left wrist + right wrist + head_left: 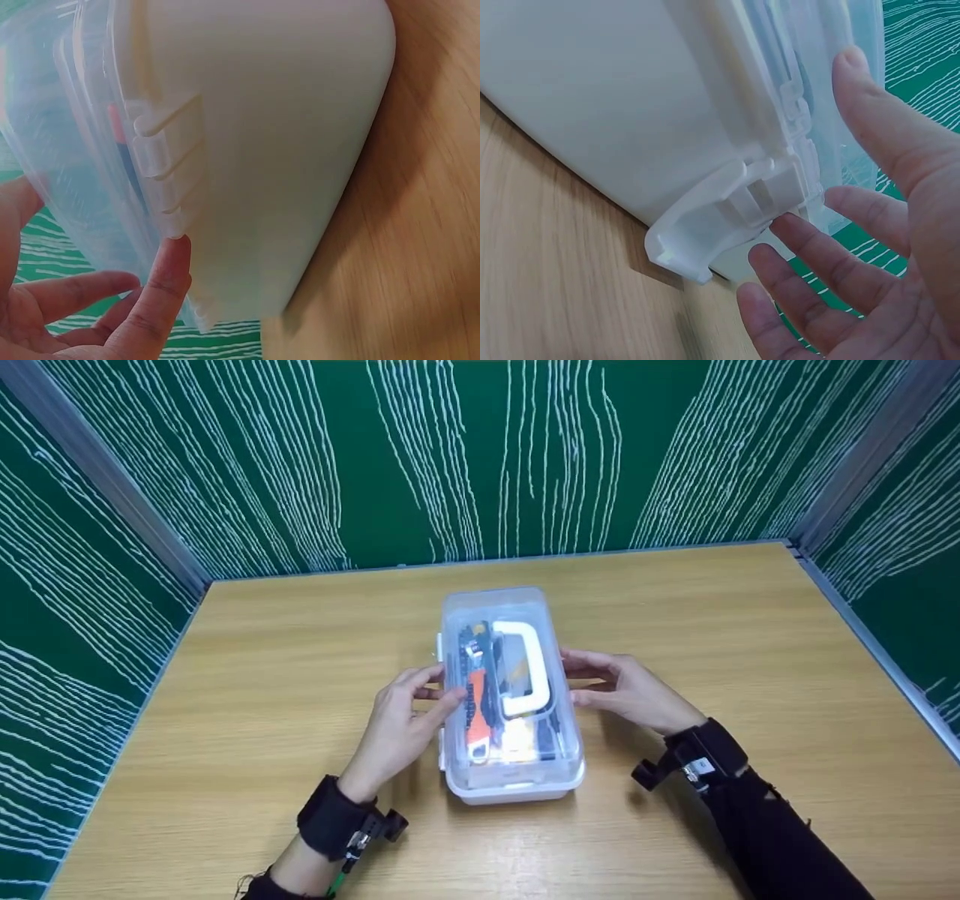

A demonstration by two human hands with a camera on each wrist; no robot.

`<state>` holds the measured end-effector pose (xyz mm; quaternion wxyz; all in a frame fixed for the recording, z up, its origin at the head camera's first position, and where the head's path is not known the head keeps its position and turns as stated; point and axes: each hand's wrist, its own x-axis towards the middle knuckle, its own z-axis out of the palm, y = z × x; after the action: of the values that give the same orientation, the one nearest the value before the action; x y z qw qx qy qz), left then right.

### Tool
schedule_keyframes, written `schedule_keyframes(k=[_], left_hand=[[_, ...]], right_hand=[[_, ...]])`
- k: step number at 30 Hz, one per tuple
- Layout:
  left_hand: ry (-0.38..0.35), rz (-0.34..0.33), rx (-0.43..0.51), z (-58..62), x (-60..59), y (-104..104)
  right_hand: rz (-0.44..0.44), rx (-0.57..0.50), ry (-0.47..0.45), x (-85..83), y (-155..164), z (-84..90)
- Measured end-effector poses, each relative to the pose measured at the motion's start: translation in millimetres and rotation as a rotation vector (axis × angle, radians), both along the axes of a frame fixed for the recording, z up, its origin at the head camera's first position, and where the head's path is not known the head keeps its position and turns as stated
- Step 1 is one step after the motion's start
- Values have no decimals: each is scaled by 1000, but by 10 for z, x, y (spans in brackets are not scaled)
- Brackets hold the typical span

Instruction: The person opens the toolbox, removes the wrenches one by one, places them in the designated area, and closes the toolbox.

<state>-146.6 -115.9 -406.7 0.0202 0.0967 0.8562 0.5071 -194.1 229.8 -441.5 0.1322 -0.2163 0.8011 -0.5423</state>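
We've got the clear-lidded tool box [512,750] mid-table [750,660], our left hand [397,727] and right hand [630,690] flanking it, fingers relaxed and straight, gripping nothing, fingertips just touching its left latch [169,169] and right latch [727,217].

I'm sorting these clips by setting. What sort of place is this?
Probably a staged recording booth, not a home or workshop: green panels with white streaks wall in a bare wooden table, and both hands wear wrist cameras beside a clear plastic toolbox.
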Motion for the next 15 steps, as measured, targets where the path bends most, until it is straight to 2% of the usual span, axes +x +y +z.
schedule_keyframes(k=[15], left_hand=[[0, -42, 15, -18, -49, 191]], right_hand=[[-65, 65, -49, -36, 197, 147]])
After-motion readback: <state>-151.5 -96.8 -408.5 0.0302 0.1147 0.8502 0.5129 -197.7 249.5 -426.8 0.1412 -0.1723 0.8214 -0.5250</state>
